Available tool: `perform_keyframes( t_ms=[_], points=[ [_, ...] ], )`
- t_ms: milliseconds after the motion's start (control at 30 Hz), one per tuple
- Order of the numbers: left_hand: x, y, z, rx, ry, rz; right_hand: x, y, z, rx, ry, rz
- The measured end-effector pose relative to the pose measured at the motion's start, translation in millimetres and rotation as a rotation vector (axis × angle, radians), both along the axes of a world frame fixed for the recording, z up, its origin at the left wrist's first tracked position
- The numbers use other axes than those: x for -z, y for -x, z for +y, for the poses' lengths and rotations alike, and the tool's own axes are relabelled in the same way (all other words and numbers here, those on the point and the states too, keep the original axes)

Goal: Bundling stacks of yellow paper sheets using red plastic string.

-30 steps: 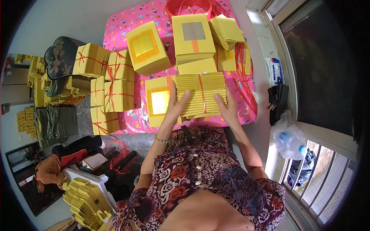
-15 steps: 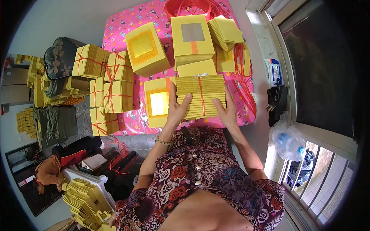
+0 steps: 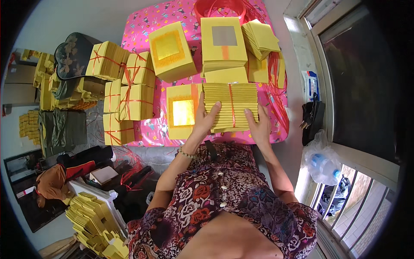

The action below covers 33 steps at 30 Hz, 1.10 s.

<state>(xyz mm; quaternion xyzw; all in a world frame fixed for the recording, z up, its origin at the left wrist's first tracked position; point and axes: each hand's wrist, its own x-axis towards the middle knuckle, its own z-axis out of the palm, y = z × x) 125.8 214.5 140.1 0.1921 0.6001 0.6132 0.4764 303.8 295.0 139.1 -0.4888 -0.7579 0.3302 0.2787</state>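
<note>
Between my two hands is a bundle of folded yellow paper (image 3: 217,108), its folded edges facing up in rows and a red string running across its middle. My left hand (image 3: 208,118) grips the bundle's left side, thumb on top. On the right side, my right hand (image 3: 259,125) presses in with its thumb over the folds. A yellow sheet with a shiny gold square (image 3: 183,113) lies just left of the bundle. Behind the bundle stand a tall stack of yellow paper with a silver square (image 3: 224,36) and another stack with a gold square (image 3: 168,47).
Tied yellow bundles (image 3: 140,101) are piled at the table's left. A red basin (image 3: 220,7) stands at the back, and red strings (image 3: 276,99) hang along the right side of the pink tablecloth (image 3: 161,93). A barred window (image 3: 358,203) is on the right.
Both hands still hold the bundle, with little change in grip. The whole view has shifted slightly, so the table sits a bit farther right in it.
</note>
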Motion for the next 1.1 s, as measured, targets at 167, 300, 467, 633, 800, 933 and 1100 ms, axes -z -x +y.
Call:
perform_keyframes(
  t_ms=[167,300,467,633,800,933,1100],
  points=[
    [0.1,-3.5,-0.4,-0.032,0.044,0.051,12.7,3.3,-8.0,0.139,0.092,0.294],
    [-5.8,-1.1,-1.1,0.002,0.049,0.029,5.6,2.2,-8.4,0.067,0.148,0.26],
    [-1.2,-0.8,-1.8,-0.019,0.073,0.017,0.7,3.8,-10.1,0.055,0.074,0.221],
    [5.1,-1.7,0.6,-0.01,0.046,0.083,12.7,0.2,-7.3,0.07,0.249,0.308],
    [16.8,19.6,-8.7,0.019,0.039,-0.113,32.5,-6.0,4.4,0.027,0.305,0.416],
    [22.8,42.3,-22.2,-0.011,0.024,-0.307,31.8,-14.5,23.9,0.065,0.608,0.603],
    [34.9,43.3,-29.5,0.06,0.098,-0.344,38.9,-9.8,46.9,-0.001,0.922,0.559]
  ],
)
